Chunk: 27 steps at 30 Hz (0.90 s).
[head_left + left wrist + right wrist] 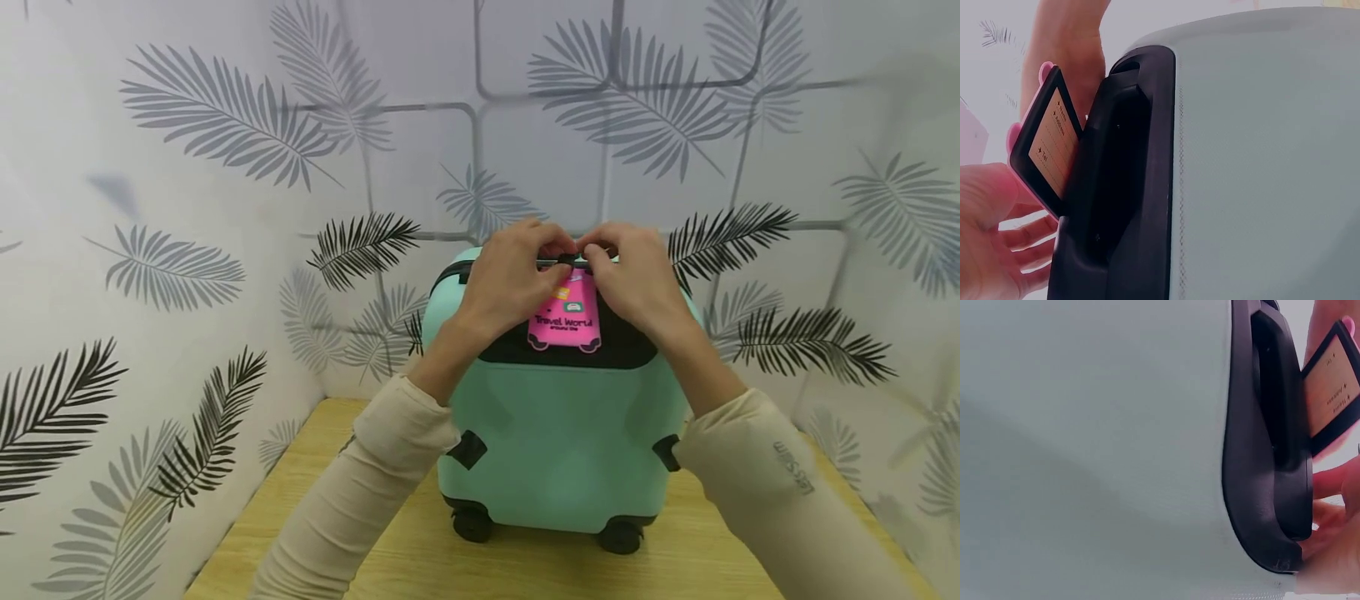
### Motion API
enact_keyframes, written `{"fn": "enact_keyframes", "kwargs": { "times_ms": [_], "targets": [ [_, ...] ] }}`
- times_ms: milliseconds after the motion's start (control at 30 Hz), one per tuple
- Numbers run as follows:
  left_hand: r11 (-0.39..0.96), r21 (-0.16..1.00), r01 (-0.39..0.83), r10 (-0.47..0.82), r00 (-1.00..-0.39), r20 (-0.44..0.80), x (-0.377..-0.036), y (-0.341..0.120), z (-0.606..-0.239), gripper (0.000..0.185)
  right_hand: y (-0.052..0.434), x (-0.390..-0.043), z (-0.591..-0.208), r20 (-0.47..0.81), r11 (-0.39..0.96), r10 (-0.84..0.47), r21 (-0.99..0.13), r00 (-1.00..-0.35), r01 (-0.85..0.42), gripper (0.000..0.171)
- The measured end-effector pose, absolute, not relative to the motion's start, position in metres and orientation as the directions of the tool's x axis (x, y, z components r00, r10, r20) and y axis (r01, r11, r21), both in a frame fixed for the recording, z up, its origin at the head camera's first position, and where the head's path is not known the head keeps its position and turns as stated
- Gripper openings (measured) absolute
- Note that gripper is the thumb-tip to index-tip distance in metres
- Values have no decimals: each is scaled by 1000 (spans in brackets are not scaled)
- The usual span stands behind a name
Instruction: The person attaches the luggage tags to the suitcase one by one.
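A mint green suitcase point(558, 442) stands upright on its wheels on a wooden table point(315, 467). A pink luggage tag point(567, 319) reading "Travel World" lies on its black top panel point(622, 346). My left hand point(551, 252) and right hand point(600, 250) meet at the top handle, and their fingertips pinch the tag's dark strap point(572, 259). The left wrist view shows the tag's back point(1052, 145) with an address card, beside the black handle point(1124, 181) and my left palm point(988, 240). The right wrist view shows the shell point(1085, 450), the handle point(1272, 456), the tag point(1334, 394) and my right hand's fingers point(1335, 487).
Walls with leaf-print paper point(187, 150) close in on the left, back and right of the table. Two black wheels point(472, 523) show at the suitcase's base. Bare wood lies in front of the suitcase, between my sleeves point(360, 492).
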<state>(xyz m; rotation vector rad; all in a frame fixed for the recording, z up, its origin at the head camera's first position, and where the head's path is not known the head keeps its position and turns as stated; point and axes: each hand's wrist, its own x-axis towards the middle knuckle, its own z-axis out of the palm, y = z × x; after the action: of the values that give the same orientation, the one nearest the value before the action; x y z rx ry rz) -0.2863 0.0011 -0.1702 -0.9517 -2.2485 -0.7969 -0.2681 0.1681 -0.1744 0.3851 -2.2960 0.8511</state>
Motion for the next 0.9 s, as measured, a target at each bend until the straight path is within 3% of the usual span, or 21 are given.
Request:
{"fn": "enact_keyframes", "kwargs": {
  "times_ms": [167, 400, 533, 900],
  "targets": [
    [581, 287, 761, 424, -585, 691, -286, 1, -170, 18, 171, -276, -168, 561, 708, -128, -525, -818, -472, 27],
    [586, 281, 760, 426, -583, 692, -286, 1, -170, 18, 172, -276, -164, 474, 605, -45, -688, -879, -402, 25],
    [583, 280, 762, 420, -578, 700, -285, 1, -171, 16, 168, -276, -163, 494, 617, -12, -680, -869, -395, 24],
    [587, 250, 770, 410, -549, 729, -286, 3, -173, 11, 162, -283, -163, 642, 685, 39, -575, -766, -447, 22]
  ]
}}
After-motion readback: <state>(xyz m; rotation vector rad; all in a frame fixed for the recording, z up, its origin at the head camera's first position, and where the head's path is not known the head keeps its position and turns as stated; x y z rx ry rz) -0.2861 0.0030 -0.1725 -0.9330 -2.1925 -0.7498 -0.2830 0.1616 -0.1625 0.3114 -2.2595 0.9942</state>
